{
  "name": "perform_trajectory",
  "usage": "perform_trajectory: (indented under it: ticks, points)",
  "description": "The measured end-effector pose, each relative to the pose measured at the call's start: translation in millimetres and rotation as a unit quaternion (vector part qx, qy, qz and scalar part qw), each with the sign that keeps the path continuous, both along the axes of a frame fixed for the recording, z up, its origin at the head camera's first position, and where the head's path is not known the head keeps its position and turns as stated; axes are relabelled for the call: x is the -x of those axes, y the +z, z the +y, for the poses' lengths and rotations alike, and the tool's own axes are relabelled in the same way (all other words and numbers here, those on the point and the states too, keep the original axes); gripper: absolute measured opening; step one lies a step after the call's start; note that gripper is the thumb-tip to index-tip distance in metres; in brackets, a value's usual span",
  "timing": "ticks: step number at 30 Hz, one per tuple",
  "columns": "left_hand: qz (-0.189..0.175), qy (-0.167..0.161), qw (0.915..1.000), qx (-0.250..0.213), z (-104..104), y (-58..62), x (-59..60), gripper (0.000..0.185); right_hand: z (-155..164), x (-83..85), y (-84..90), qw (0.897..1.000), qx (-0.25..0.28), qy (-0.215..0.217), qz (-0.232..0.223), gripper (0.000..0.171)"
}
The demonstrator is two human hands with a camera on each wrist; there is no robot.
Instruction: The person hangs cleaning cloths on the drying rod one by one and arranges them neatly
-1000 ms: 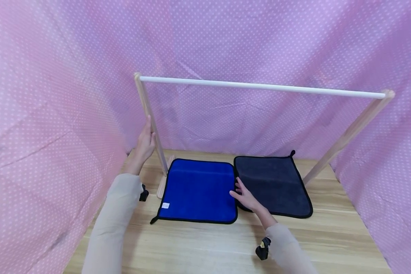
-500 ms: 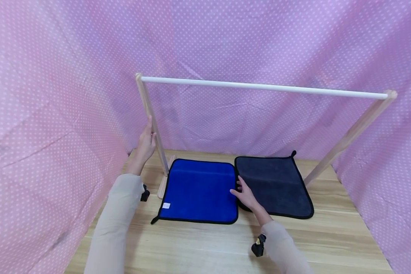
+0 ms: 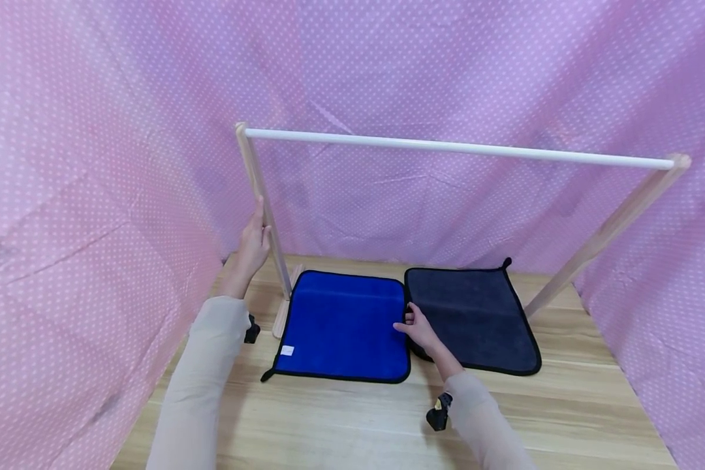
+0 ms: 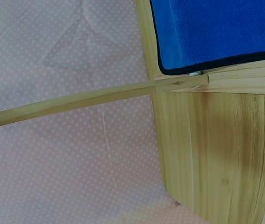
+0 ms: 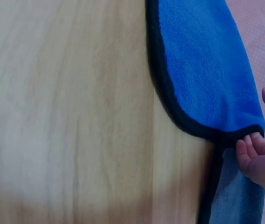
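Observation:
A blue cloth (image 3: pixel 343 323) with black trim lies flat on the wooden table (image 3: pixel 358 418), edge to edge with a dark grey cloth (image 3: pixel 472 316). My right hand (image 3: pixel 412 320) is at the blue cloth's right edge. In the right wrist view its fingertips (image 5: pixel 253 139) curl under the trim, with the thumb raised above. My left hand (image 3: pixel 257 235) grips the left post (image 3: pixel 264 209) of a wooden rack, whose white rail (image 3: pixel 446 147) spans above both cloths. The left wrist view shows that post (image 4: pixel 76 100) meeting its foot (image 4: pixel 244 84) beside the blue cloth (image 4: pixel 216 28).
Pink dotted curtain (image 3: pixel 94 163) walls in the table on the left, back and right. The rack's right post (image 3: pixel 605 235) slants down behind the grey cloth. A white label (image 3: pixel 287 350) sits on the blue cloth's near left corner. Bare wood lies in front of the cloths.
My right hand's fingers, straight and resting on the cloths' seam before, have curled under the blue cloth's right edge. The left hand stays on the post.

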State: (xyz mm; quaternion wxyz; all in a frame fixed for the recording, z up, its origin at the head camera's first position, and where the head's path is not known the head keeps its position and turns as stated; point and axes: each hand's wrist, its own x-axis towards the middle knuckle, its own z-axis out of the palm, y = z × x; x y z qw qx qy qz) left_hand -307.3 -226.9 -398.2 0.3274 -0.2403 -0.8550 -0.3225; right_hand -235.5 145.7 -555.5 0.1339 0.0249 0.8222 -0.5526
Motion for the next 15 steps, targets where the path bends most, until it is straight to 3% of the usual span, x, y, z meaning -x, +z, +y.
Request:
perform_trajectory:
  ticks: [7,15]
  points:
    - [-0.007,0.0,1.0,-0.005,0.7,-0.8,0.3,0.066,-3.5,-0.3,1.2,1.0,0.001,-0.014,-0.016,0.069]
    - [-0.007,0.004,0.9999,-0.009,1.3,-1.1,-0.3,0.064,-6.3,-0.7,0.3,0.999,-0.029,0.017,-0.02,0.068]
